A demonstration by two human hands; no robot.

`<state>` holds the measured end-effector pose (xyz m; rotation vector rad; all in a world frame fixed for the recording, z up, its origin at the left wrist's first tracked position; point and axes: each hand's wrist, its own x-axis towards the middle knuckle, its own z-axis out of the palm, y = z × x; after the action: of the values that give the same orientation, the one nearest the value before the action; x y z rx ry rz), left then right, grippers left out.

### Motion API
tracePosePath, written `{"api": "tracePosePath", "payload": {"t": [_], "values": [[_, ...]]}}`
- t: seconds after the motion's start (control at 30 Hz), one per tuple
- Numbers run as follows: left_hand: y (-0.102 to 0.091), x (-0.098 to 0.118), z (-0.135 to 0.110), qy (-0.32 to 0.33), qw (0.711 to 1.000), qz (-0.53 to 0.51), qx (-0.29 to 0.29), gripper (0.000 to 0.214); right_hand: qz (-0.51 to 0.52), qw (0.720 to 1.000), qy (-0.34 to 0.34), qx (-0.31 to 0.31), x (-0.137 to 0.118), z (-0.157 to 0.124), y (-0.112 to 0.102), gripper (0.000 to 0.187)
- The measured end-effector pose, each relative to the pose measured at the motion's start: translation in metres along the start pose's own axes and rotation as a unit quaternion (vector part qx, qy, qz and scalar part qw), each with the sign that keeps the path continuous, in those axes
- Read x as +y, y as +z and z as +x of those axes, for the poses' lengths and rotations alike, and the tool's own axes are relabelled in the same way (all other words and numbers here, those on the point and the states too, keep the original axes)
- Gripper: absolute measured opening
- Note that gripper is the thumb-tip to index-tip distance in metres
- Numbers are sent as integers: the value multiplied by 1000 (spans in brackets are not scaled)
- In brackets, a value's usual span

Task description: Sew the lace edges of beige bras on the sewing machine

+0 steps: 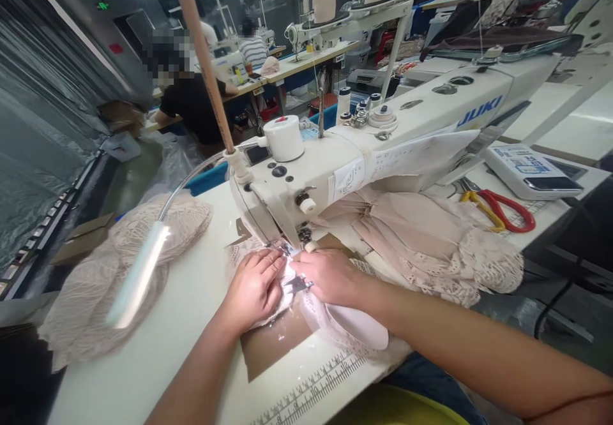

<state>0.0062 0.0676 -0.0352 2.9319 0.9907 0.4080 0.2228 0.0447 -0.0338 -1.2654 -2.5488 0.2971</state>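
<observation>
A strip of pale pink lace fabric [287,278] lies under the presser foot of a white sewing machine [306,150]. My left hand [253,288] rests on the left part of this fabric, fingers together and lying flat close to the needle area. Just right of the foot, my right hand [330,276] is closed over the fabric, its fingertips partly hidden. Between my hands a small metal guide [297,284] shows. A loop of lace-edged fabric [354,329] hangs down from beneath my right hand toward the table's front edge.
Lace pieces [158,227] are heaped at the left under a lit lamp tube [138,275]. More pink fabric [412,233] is bunched right of the machine, beside red-and-yellow-handled scissors [507,211] and a control box [531,170]. A printed ruler [316,387] marks the front edge. A person [191,106] sits beyond.
</observation>
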Motion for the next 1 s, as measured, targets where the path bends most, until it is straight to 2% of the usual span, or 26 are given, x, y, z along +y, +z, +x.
{"api": "tracePosePath", "payload": {"t": [0.17, 0.33, 0.53, 0.8, 1.0], "values": [[0, 1, 1, -2, 1000, 19, 10, 43, -9, 1000, -8, 7, 0, 0, 3, 27], [1, 0, -1, -1, 999, 39, 10, 43, -17, 999, -37, 12, 2, -2, 3, 20], [4, -3, -5, 12, 1000, 13, 6, 43, -31, 998, -56, -5, 1, -2, 0, 20], [2, -2, -5, -29, 999, -14, 13, 42, -25, 999, -4, -23, -3, -1, -1, 28], [-9, 4, -7, -2, 998, -63, 17, 33, -15, 1000, 12, -23, -2, -1, -1, 29]]}}
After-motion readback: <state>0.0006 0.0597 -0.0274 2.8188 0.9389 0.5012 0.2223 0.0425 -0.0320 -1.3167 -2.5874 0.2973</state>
